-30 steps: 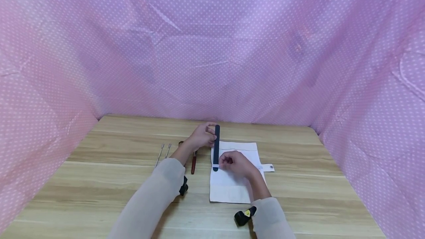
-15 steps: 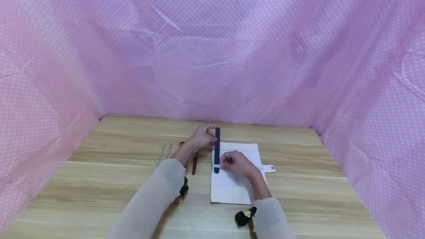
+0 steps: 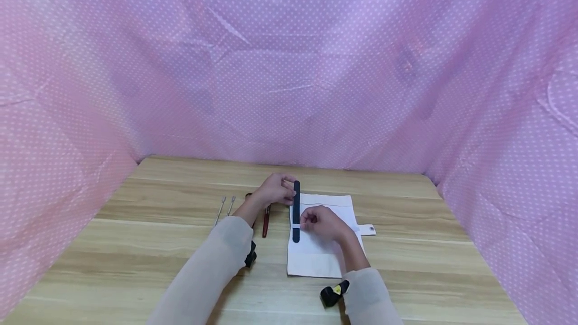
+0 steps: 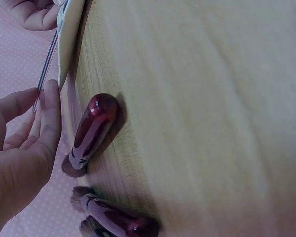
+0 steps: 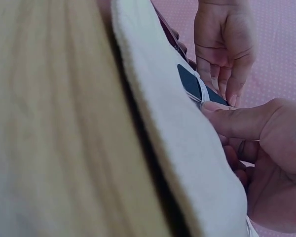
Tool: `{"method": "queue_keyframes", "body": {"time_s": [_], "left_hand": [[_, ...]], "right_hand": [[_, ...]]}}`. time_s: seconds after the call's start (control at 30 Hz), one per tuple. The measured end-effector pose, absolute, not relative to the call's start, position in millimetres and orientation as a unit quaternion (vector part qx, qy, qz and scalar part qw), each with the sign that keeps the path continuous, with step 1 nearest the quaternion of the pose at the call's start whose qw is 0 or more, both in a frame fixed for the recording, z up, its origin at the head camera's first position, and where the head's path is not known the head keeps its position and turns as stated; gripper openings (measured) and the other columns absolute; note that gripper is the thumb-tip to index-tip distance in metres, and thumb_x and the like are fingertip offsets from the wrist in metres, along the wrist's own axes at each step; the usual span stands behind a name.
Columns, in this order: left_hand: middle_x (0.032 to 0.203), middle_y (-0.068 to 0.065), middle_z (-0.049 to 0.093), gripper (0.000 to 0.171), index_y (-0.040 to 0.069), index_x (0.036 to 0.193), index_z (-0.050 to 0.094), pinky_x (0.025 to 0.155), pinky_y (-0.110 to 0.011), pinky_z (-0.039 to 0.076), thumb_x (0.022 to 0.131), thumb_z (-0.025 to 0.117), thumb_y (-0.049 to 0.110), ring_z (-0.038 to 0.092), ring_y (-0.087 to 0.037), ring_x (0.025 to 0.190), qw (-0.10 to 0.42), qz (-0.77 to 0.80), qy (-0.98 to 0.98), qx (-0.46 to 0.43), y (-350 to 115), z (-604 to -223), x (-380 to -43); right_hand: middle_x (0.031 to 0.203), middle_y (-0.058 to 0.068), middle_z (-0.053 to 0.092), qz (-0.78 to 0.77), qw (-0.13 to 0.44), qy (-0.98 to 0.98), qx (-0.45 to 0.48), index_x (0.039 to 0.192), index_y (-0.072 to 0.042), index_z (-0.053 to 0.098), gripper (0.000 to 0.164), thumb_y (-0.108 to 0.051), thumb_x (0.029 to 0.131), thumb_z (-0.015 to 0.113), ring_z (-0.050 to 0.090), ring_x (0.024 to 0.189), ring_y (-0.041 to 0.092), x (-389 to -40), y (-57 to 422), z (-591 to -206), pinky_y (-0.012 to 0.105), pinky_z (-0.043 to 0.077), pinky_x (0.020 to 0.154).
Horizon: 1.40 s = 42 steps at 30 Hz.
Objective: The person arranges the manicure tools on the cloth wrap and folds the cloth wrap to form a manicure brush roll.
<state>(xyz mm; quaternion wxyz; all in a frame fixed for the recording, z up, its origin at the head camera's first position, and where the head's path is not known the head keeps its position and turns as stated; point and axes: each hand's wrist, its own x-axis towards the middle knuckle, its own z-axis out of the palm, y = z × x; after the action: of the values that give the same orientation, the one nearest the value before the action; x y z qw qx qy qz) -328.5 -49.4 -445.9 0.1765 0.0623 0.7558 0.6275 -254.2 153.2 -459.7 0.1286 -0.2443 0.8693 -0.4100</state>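
A black nail file [image 3: 296,209] lies lengthwise over the left side of a white cloth roll-up case [image 3: 313,265]. My left hand [image 3: 277,189] pinches the file near its far end between thumb and fingers; in the left wrist view the file [image 4: 48,60] appears edge-on. A white elastic band [image 5: 203,89] crosses over the file, whose near end sticks out past it. Just right of the file, my right hand [image 3: 322,220] pinches the band with thumb and curled fingers, as the right wrist view shows.
Left of the case lie makeup brushes with glossy red handles [image 4: 96,123], partly behind my left forearm. Farther left are two thin metal sticks [image 3: 220,208]. A snap strap [image 3: 367,229] extends from the case's right side. Pink dotted cloth [image 3: 289,89] hangs around the wooden table.
The file has slid toward me under the elastic band, so more of its near end shows. My left hand has come nearer with it; the right hand has stayed in place.
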Motion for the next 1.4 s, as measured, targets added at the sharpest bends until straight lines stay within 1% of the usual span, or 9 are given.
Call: {"method": "queue_keyframes", "body": {"time_s": [0.13,0.27,0.5,0.73,0.83,1.03,1.27,1.4], "left_hand": [[0.099,-0.018,0.066,0.037,-0.008,0.127,0.058,0.072,-0.034,0.062,0.091,0.062,-0.015,0.068,-0.023,0.079,0.179,0.619,0.762,0.065,-49,-443,-326],[0.099,-0.017,0.066,0.029,-0.009,0.12,0.061,0.074,-0.034,0.062,0.092,0.064,-0.013,0.068,-0.022,0.078,0.186,0.611,0.766,0.067,-49,-443,-325],[0.1,-0.017,0.067,0.026,-0.011,0.117,0.062,0.076,-0.035,0.062,0.091,0.067,-0.011,0.07,-0.023,0.079,0.192,0.599,0.773,0.081,-50,-443,-325],[0.097,-0.015,0.071,0.019,-0.008,0.11,0.068,0.077,-0.034,0.062,0.092,0.07,-0.004,0.073,-0.023,0.082,0.196,0.555,0.802,0.1,-53,-443,-325],[0.095,-0.015,0.071,0.017,-0.007,0.108,0.069,0.077,-0.034,0.062,0.091,0.071,-0.004,0.073,-0.023,0.082,0.198,0.551,0.804,0.104,-54,-443,-326],[0.094,-0.014,0.072,0.014,-0.006,0.103,0.07,0.075,-0.033,0.062,0.09,0.073,-0.004,0.073,-0.021,0.08,0.201,0.534,0.813,0.113,-54,-444,-327],[0.088,-0.008,0.072,0.008,0.0,0.095,0.074,0.072,-0.031,0.06,0.088,0.077,0.001,0.07,-0.018,0.077,0.202,0.473,0.845,0.149,-58,-442,-326],[0.088,-0.006,0.072,0.007,0.003,0.094,0.074,0.073,-0.031,0.06,0.088,0.078,0.004,0.07,-0.018,0.078,0.211,0.456,0.849,0.165,-60,-441,-324]], "right_hand": [[0.081,-0.004,0.063,-0.405,0.126,0.871,-0.248,0.09,-0.009,0.071,0.021,0.008,0.093,0.059,0.055,0.076,0.011,-255,154,-460,0.025,0.046,0.071],[0.081,-0.004,0.063,-0.405,0.126,0.871,-0.247,0.09,-0.009,0.071,0.021,0.008,0.093,0.059,0.055,0.076,0.011,-256,154,-461,0.025,0.046,0.071],[0.08,-0.004,0.063,-0.399,0.125,0.874,-0.248,0.09,-0.008,0.07,0.02,0.008,0.094,0.059,0.055,0.075,0.011,-256,154,-461,0.024,0.046,0.07],[0.08,-0.003,0.062,-0.399,0.125,0.87,-0.261,0.09,-0.006,0.069,0.015,0.005,0.095,0.06,0.053,0.074,0.011,-257,155,-460,0.024,0.044,0.07],[0.08,-0.002,0.062,-0.402,0.128,0.868,-0.261,0.09,-0.006,0.069,0.017,0.007,0.094,0.059,0.053,0.075,0.011,-258,154,-461,0.024,0.044,0.07],[0.08,-0.004,0.062,-0.395,0.134,0.873,-0.252,0.091,-0.007,0.069,0.02,0.008,0.094,0.057,0.054,0.075,0.011,-258,154,-462,0.024,0.045,0.071],[0.079,-0.005,0.062,-0.387,0.139,0.878,-0.246,0.09,-0.01,0.069,0.02,0.006,0.094,0.057,0.054,0.075,0.011,-259,154,-460,0.026,0.045,0.071],[0.08,-0.005,0.062,-0.377,0.135,0.883,-0.246,0.09,-0.01,0.069,0.021,0.006,0.094,0.056,0.054,0.076,0.012,-259,153,-460,0.027,0.045,0.073]]}}
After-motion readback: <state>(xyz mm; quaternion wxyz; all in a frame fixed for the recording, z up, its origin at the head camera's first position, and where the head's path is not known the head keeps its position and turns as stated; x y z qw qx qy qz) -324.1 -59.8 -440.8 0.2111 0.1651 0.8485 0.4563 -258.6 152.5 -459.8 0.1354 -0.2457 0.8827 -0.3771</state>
